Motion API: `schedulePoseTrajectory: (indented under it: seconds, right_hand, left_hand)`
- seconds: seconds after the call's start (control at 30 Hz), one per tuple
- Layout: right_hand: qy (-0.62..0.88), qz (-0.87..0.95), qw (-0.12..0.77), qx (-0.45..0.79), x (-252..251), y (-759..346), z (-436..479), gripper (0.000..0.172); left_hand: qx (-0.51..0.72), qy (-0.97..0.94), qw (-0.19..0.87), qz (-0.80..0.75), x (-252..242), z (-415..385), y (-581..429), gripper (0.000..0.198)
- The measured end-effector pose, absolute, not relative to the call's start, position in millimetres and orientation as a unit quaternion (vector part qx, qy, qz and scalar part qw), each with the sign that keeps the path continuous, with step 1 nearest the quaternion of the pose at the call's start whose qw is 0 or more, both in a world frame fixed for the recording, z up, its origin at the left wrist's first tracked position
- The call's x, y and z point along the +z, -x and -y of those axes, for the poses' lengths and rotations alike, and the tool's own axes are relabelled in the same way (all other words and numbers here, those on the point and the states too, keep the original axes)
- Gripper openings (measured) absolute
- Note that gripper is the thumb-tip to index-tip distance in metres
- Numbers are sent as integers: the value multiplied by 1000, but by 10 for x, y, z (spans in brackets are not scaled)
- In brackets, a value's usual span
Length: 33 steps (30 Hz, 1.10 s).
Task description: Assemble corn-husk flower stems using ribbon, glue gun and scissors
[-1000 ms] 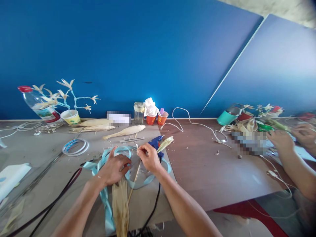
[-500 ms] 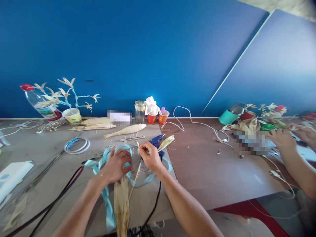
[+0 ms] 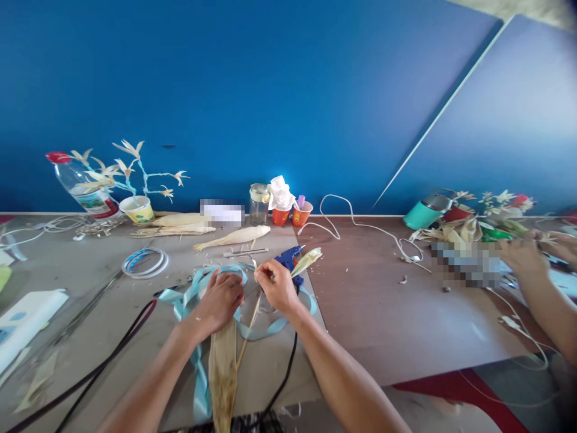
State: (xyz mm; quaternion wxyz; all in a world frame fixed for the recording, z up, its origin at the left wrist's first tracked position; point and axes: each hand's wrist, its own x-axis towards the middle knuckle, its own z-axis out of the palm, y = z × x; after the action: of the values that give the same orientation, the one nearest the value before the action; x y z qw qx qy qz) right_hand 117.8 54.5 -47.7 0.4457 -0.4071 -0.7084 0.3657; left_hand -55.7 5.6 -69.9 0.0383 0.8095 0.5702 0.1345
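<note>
My right hand is closed in a pinch on a small pale strip of corn husk, whose tip sticks up past the fingers. Beside it my left hand lies low over the table, fingers curled together; what is under them is hidden. Loops of light blue ribbon run around and beneath both hands. A long dried corn husk extends from below the left hand toward the table's front edge. Just beyond the right hand lies a blue glue gun, with a pale green husk piece against it.
Behind stand a jar, red paper cups and a cup of husk flowers. Ribbon rolls, husk bundles and a utility knife lie around. A co-worker's hands are at the right.
The fingers of my left hand have curled in, and the thumb is tucked closer. My right hand keeps its pinch. The whole view has shifted slightly.
</note>
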Motion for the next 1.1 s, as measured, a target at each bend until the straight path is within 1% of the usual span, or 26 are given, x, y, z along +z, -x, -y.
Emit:
schedulePoseTrajectory:
  seconds: [0.2, 0.33, 0.53, 0.73, 0.9, 1.1]
  right_hand:
    - [407, 706, 450, 366, -502, -1185, -559, 13]
    - [409, 709, 445, 363, -500, -1188, -556, 12]
    - [408, 716, 442, 354, -503, -1188, -562, 13]
    - [406, 714, 444, 358, -509, -1187, -567, 13]
    - [410, 710, 446, 359, -460, -1196, -549, 13]
    - [409, 711, 445, 359, -459, -1205, -551, 14]
  left_hand:
    - [173, -798, 31, -577, -641, -62, 535, 29]
    - [179, -810, 40, -556, -631, -44, 529, 21]
    - [138, -809, 25, -571, -681, -29, 483, 14]
    - [129, -798, 21, -588, -669, -40, 438, 19]
    - [185, -772, 26, -608, -629, -61, 480, 20]
    - [280, -737, 4, -615, -617, -109, 671, 26]
